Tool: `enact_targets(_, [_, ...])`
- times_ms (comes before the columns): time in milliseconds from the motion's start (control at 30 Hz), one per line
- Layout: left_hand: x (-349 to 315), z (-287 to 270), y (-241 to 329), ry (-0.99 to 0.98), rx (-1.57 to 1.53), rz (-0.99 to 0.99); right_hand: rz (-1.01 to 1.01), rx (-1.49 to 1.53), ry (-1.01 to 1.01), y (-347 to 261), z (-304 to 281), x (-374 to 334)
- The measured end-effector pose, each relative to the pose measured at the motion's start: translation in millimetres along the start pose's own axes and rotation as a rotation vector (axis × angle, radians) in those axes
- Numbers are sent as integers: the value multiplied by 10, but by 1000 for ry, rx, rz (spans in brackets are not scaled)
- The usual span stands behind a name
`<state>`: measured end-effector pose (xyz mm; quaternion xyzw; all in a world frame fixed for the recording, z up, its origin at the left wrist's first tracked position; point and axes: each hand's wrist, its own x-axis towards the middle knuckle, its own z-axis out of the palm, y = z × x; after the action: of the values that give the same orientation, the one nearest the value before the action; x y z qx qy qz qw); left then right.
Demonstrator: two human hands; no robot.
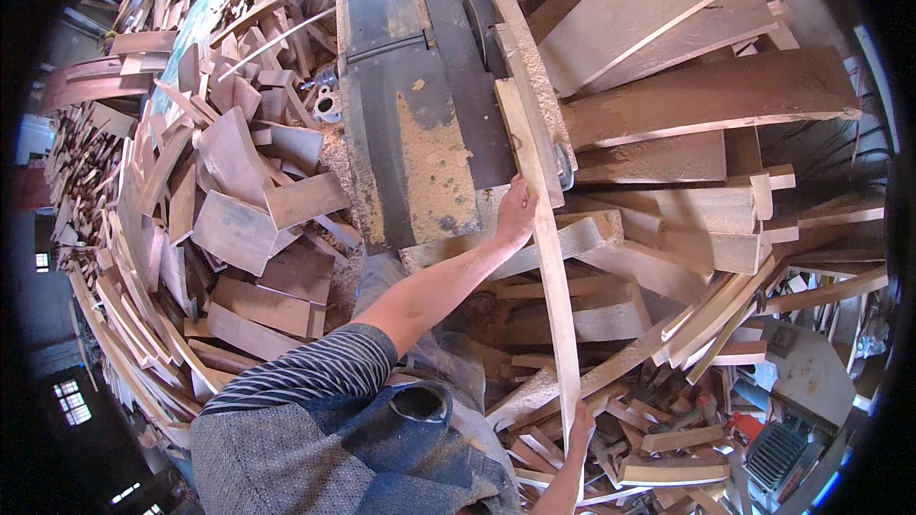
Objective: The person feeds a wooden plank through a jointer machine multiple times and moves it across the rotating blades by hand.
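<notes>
A long, narrow wooden board (554,286) runs from the jointer-like machine's metal table (382,148) back toward me, its far end lying along the wooden fence (530,67). My left hand (516,214) grips the board's left side near the table's front end, fingers curled against it. Down at the board's near end, my right hand (580,425) is closed on its edge; part of that hand is hard to make out. Yellowish sawdust (429,157) covers part of the metal table. A dark slot (474,33) opens in the table's far part, left of the fence.
Loose wood offcuts (234,234) are heaped left of the machine. Wide planks (706,100) and thick boards (668,215) are stacked on the right. Scraps (658,448) litter the lower right, beside a finned motor (775,453) and a grey housing (806,372).
</notes>
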<state>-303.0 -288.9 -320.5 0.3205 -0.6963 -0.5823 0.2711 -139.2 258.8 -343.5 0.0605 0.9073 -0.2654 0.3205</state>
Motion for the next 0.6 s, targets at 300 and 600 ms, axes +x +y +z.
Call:
enact_targets(300, [497,-91,-117,65,51,9,-33,76,51,-768,50,140])
enact_targets(600, [848,-166,-175,32,109,-139,12,51,-23,-1048,129,329])
